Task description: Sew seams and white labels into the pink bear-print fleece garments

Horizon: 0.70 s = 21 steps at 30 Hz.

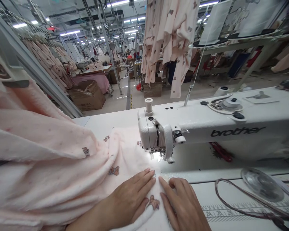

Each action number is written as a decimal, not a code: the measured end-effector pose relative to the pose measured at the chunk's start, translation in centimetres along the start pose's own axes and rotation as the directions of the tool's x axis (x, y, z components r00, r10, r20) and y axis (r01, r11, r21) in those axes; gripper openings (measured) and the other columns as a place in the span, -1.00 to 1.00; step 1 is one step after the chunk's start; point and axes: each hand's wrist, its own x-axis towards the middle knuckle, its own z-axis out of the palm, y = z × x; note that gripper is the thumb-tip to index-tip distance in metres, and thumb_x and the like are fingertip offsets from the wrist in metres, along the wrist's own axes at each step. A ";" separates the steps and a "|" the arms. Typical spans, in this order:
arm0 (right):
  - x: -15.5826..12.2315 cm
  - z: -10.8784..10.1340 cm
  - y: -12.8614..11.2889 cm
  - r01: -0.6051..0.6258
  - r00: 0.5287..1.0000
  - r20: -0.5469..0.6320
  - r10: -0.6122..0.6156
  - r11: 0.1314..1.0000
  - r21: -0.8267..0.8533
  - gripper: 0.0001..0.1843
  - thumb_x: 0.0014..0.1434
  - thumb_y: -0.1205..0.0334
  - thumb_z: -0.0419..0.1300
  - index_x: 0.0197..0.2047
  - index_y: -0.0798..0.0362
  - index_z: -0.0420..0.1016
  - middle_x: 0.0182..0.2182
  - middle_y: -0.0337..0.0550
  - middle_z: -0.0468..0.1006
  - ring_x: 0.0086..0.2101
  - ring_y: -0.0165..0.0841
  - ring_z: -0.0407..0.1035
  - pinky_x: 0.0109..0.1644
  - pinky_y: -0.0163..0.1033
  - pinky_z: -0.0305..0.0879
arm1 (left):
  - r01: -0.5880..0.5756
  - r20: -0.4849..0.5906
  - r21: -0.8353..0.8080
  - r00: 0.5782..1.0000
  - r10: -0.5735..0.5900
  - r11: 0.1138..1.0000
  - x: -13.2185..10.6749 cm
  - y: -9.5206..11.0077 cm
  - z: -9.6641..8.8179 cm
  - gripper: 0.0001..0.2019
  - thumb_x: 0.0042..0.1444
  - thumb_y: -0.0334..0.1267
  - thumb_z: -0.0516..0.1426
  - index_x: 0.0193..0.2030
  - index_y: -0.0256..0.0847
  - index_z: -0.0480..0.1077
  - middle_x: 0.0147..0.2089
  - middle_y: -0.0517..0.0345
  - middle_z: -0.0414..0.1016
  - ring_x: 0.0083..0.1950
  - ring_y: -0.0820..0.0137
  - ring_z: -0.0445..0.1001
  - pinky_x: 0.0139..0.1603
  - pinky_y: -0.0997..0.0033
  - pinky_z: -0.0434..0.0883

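Observation:
Pale pink plush fabric (pixel 86 179) printed with small bears spreads over the left side of the sewing table and runs beneath the needle area of a white sewing machine (pixel 195 123). My left hand (pixel 132 195) lies flat on it, fingers stretched towards the lit presser foot area. At the fabric's right edge rests my right hand (pixel 183 202); its index finger and thumb are apart and touch the cloth, while the other fingers bend over the table. Both hands are just in front of the machine head, and the needle itself is hard to make out.
A clear round disc (pixel 262 184) and a brown cord (pixel 231 186) lie on the right, over a printed ruler (pixel 221 213). Thread cones (pixel 214 25) stand behind the machine. Beyond hang pink garments (pixel 168 38), with a cardboard box (pixel 88 94) on the floor.

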 end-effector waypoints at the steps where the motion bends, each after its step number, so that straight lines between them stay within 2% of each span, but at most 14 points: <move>1: 0.0 0.0 0.0 0.000 1.000 0.002 0.000 1.000 -0.002 -0.59 0.24 0.39 0.04 0.17 0.19 0.27 -0.22 0.00 0.29 -0.22 -0.24 0.19 -0.21 -0.13 0.21 | 0.006 0.003 0.001 1.000 -0.006 1.000 -0.1 0.0 0.1 -0.49 0.26 -0.35 -0.03 0.32 -0.45 0.03 0.37 -0.17 0.04 0.42 0.24 -0.06 0.36 0.24 0.19; 21: 0.2 0.1 0.1 0.009 1.000 -0.017 -0.009 1.000 -0.023 -0.60 0.24 0.38 0.03 0.15 0.21 0.29 -0.24 0.01 0.31 -0.25 -0.24 0.20 -0.24 -0.14 0.23 | 0.038 -0.003 -0.079 0.999 -0.038 0.996 -0.2 -0.2 0.3 -0.46 0.23 -0.37 0.00 0.35 -0.35 0.00 0.40 -0.10 -0.01 0.42 0.22 -0.06 0.36 0.20 0.19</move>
